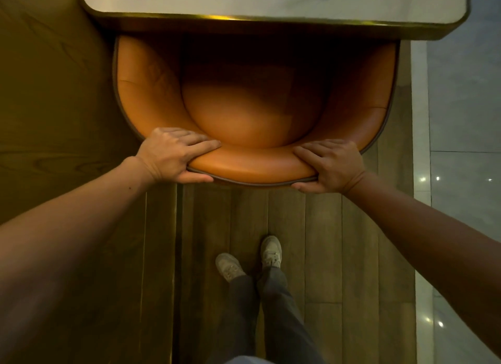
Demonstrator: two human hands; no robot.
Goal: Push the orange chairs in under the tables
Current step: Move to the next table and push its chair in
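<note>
Squarely gripped at the backrest

Seen from above: orange chair (252,103), a rounded tub shape in leather, front part of the seat tucked under the near edge of the table (271,0), curved back and rear of the cushion out in the open. Left hand (173,155) clamped on the left side of the top of the backrest, fingers (200,142) folded over the padded rim toward the seat, thumb pressed beneath the outer piping. Right hand (330,165) closed on the same rim further right, fingers over the top, thumb under. Both forearms stretched forward, bare. Pale marble-look tabletop with a brass-toned edge. Below, wooden plank floor (325,255); polished stone floor (466,119) at the right. Two light shoes (271,252) and dark trousers near the bottom, just behind the chair.
</note>
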